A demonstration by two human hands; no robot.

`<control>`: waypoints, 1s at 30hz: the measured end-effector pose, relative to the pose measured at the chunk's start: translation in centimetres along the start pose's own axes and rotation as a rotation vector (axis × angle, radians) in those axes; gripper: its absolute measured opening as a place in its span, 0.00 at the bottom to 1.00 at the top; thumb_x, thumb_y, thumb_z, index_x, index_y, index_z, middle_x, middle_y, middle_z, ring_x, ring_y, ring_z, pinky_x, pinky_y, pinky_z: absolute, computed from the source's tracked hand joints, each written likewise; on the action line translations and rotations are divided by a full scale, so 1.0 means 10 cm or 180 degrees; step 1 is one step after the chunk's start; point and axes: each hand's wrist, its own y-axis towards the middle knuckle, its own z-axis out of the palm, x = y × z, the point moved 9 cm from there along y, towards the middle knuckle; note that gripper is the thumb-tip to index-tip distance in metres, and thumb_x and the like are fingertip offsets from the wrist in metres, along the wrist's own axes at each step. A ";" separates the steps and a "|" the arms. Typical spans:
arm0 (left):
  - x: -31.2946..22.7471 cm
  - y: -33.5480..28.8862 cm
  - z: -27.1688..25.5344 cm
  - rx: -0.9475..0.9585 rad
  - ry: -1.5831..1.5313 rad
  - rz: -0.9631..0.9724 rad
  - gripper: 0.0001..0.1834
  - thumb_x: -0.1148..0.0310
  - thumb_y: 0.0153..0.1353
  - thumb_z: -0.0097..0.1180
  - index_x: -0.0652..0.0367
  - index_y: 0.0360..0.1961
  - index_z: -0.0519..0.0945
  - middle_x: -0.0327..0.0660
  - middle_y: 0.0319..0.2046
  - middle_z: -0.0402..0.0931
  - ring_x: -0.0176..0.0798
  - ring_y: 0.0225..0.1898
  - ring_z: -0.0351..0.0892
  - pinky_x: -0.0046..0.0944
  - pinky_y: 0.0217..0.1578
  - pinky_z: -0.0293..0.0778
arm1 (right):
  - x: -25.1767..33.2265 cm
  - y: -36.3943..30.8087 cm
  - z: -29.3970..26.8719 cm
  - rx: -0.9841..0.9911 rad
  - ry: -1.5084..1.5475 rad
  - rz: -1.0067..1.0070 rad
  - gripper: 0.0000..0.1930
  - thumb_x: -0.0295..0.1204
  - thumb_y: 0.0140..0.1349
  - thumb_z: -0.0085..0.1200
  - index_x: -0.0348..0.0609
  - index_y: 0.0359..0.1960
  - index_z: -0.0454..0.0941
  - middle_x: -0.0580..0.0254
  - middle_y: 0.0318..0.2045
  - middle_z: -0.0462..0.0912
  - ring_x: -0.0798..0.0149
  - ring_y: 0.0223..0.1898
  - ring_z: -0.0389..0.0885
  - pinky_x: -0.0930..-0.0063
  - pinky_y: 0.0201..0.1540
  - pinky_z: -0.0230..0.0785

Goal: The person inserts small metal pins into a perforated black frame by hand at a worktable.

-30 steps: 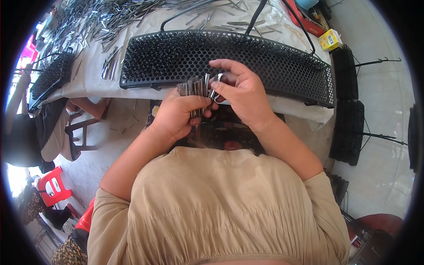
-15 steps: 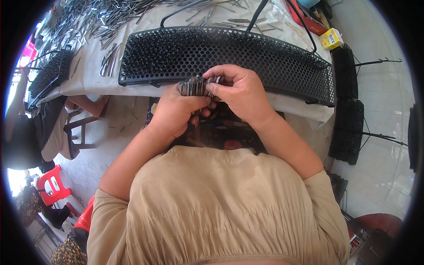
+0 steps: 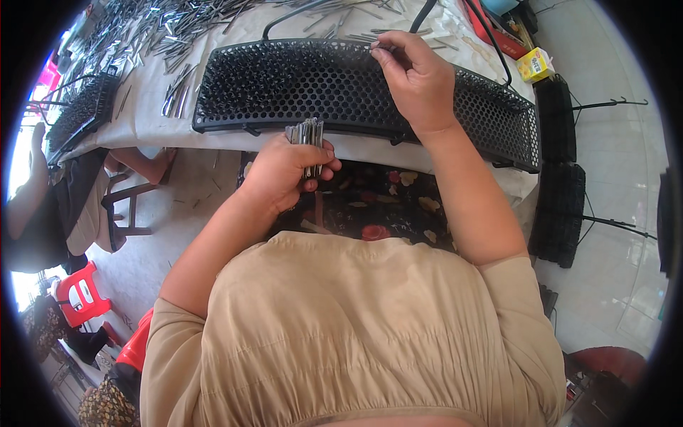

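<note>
My left hand (image 3: 281, 167) is wrapped round an upright bundle of thin metal pieces (image 3: 309, 142), in front of the near edge of a long black perforated rack (image 3: 427, 129). Out over the rack's far edge, my right hand (image 3: 420, 75) has thumb and forefinger pinched together. Whatever sits between those fingertips is too small to make out. Dark pieces stand densely in the rack's holes on its left part and along the far edge. Many holes toward the middle and right show bare.
Loose metal pieces (image 3: 174, 28) lie heaped on the cloth-covered table (image 3: 153, 114). A second black rack (image 3: 84, 110) stands at the left, near a person's arm (image 3: 30, 164). To the right are a yellow box (image 3: 533, 65) and dark racks (image 3: 560, 213). A red stool (image 3: 84, 293) is lower left.
My right hand has left the bundle and moved up and right to the rack's far edge. My left hand stays nearly in place with the bundle.
</note>
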 end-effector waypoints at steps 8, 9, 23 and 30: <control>0.04 0.02 -0.04 0.0006 -0.0003 -0.0025 0.07 0.76 0.56 0.58 0.65 0.36 0.77 0.47 0.30 0.80 0.34 0.25 0.78 0.30 0.18 0.65 | -0.05 0.00 0.08 0.0168 -0.0206 -0.0001 0.11 0.22 0.59 0.63 0.42 0.43 0.81 0.63 0.34 0.87 0.73 0.34 0.85 0.80 0.39 0.76; 0.05 0.03 -0.04 -0.0014 -0.0004 -0.0034 0.07 0.76 0.56 0.58 0.65 0.36 0.77 0.46 0.30 0.80 0.34 0.25 0.77 0.30 0.18 0.65 | -0.04 0.01 0.08 0.0168 -0.0206 -0.0002 0.11 0.22 0.59 0.63 0.42 0.43 0.81 0.63 0.34 0.87 0.73 0.34 0.85 0.80 0.39 0.76; 0.07 0.02 -0.07 -0.0052 0.0006 -0.0040 0.07 0.75 0.55 0.59 0.63 0.36 0.77 0.45 0.30 0.80 0.33 0.25 0.77 0.30 0.19 0.65 | 0.06 0.02 0.03 0.0128 -0.0412 -0.0224 0.10 0.23 0.59 0.63 0.43 0.43 0.82 0.62 0.34 0.87 0.71 0.35 0.86 0.79 0.40 0.76; 0.07 0.03 -0.07 -0.0073 0.0008 -0.0023 0.08 0.75 0.55 0.59 0.63 0.36 0.77 0.45 0.29 0.80 0.34 0.25 0.77 0.30 0.19 0.65 | 0.08 0.03 0.04 0.0280 -0.0630 -0.0395 0.10 0.24 0.58 0.62 0.43 0.42 0.82 0.60 0.34 0.86 0.65 0.34 0.86 0.77 0.39 0.76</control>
